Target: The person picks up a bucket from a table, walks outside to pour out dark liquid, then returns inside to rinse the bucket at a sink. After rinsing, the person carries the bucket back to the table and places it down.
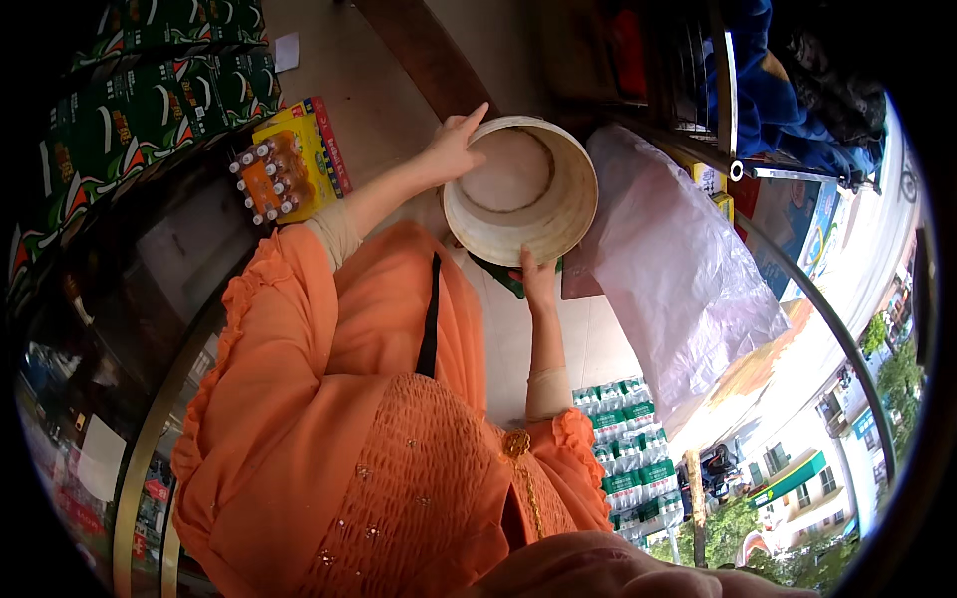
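Note:
A white round bucket (pixel 573 194) is held in front of my legs, its mouth facing up toward me. A dark stained ring runs round its inside, and nothing else shows in it. My left hand (pixel 454 151) grips the rim on the left, with the index finger stretched out along the edge and the thumb over the inside. On the near side, my right hand (pixel 538 281) clasps the wall close to the rim; most of its fingers are hidden under the bucket. A green item (pixel 498 277) partly shows beneath the bucket.
Right of the bucket hangs a translucent plastic sheet (pixel 678 259). Stacked green cartons (pixel 150 120) and a pack of small bottles (pixel 267 181) stand at the left. Shrink-wrapped bottles (pixel 633 453) lie lower right. A metal-framed rack (pixel 733 90) stands upper right, and a street shows beyond.

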{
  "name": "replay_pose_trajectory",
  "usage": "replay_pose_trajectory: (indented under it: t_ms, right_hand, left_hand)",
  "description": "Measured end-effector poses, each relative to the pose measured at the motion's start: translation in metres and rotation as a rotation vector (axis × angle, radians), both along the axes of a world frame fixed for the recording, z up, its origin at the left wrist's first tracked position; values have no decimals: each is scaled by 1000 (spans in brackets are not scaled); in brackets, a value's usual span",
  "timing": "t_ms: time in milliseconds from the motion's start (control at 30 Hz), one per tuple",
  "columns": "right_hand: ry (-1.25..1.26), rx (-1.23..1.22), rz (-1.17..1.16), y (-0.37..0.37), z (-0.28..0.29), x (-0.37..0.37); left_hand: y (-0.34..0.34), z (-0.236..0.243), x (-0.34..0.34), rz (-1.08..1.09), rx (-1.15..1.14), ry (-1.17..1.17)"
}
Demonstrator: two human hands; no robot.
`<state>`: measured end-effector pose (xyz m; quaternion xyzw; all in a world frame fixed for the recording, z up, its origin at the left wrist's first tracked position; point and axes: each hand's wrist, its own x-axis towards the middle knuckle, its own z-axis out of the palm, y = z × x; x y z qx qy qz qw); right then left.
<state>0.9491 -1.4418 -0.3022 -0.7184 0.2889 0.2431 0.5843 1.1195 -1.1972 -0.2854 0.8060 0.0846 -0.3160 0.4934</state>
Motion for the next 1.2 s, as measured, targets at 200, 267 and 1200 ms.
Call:
replay_pose_trajectory:
  t_ms: [200,267,1200]
  right_hand:
    - [357,102,-1,-5,36,-5]
    - [305,65,146,-9,47,-27]
    - [-8,-307,1260,142,100,-138]
  left_hand:
    - [51,57,-132,353,-102,153]
    - [81,65,-197,481,-80,188]
    - [80,236,-728,1719,157,-153]
